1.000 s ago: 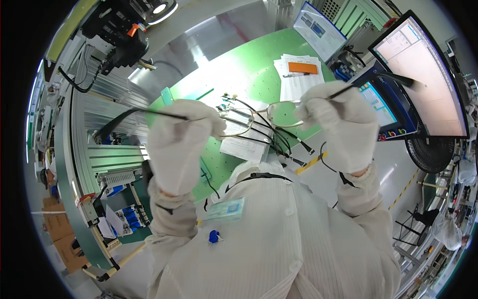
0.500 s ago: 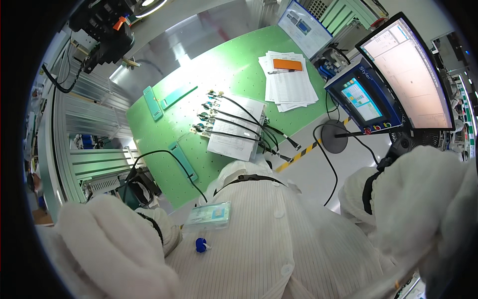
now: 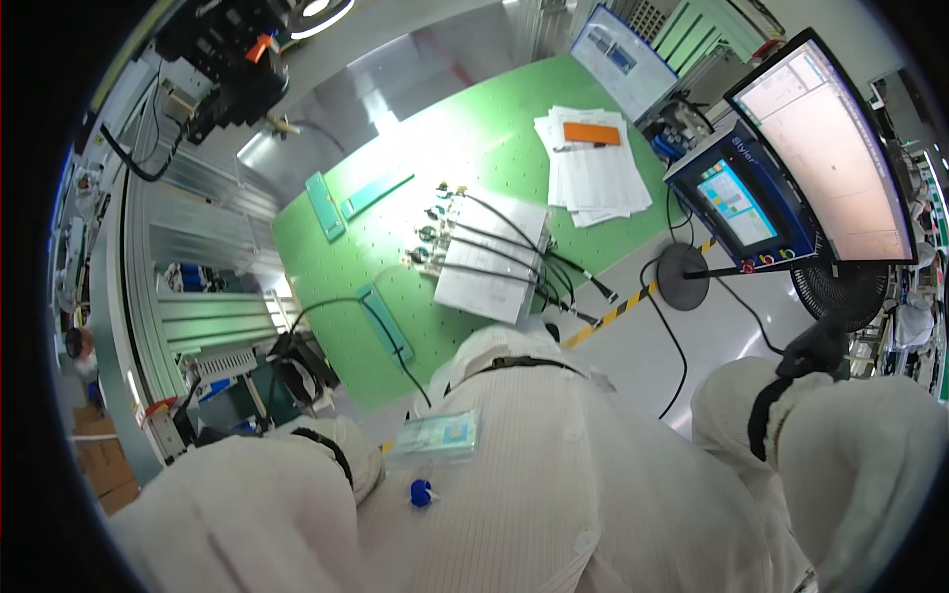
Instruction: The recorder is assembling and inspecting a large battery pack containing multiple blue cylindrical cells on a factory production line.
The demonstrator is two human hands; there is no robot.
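Note:
My right hand (image 3: pixel 819 346), in a black glove, is at the far right beside a black fan (image 3: pixel 840 294). Its fingers are too dark to make out. A thin black cable (image 3: pixel 756 314) runs up to it. My left hand is not visible; its white sleeve (image 3: pixel 262 504) fills the lower left. On the green perforated table (image 3: pixel 376 237) ahead rests a pale, flat-topped block (image 3: pixel 489 262). Several black cables (image 3: pixel 494 245) with small fittings at their left ends lie across it. A clear pouch (image 3: pixel 435 437) and a blue round clip (image 3: pixel 421 493) hang on the front of my white smock.
Teal strips (image 3: pixel 324 208) lie on the table's left side. Papers (image 3: pixel 598 183) with an orange case (image 3: pixel 591 133) lie at the back right. A blue control box (image 3: pixel 741 198), a monitor (image 3: pixel 830 148) and a round black base (image 3: pixel 682 277) stand at the right.
The scene has shifted slightly rightward in view. Both my sleeves have dropped lower, and the black-gloved right hand has moved down and shows more plainly. Things on the table keep their places.

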